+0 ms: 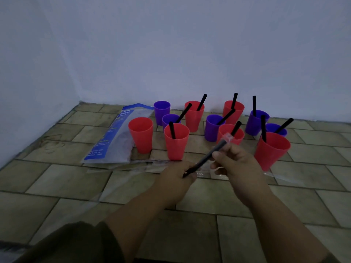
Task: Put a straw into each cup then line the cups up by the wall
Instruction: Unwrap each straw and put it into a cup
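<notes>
Several red and purple cups stand on the tiled floor near the wall. Most hold a black straw. The red cup (141, 134) at the left and the purple cup (161, 111) behind it have no straw. A black straw (206, 156) in a clear wrapper is held between both hands in front of the cups. My left hand (177, 177) grips its lower end. My right hand (235, 160) pinches it higher up, near the crumpled wrapper tip (228, 138).
A blue and clear plastic bag (115, 135) lies flat left of the cups. Clear wrapper film (133, 167) is spread on the floor in front of them. The grey wall (190, 54) runs behind the cups and meets a side wall at the left corner.
</notes>
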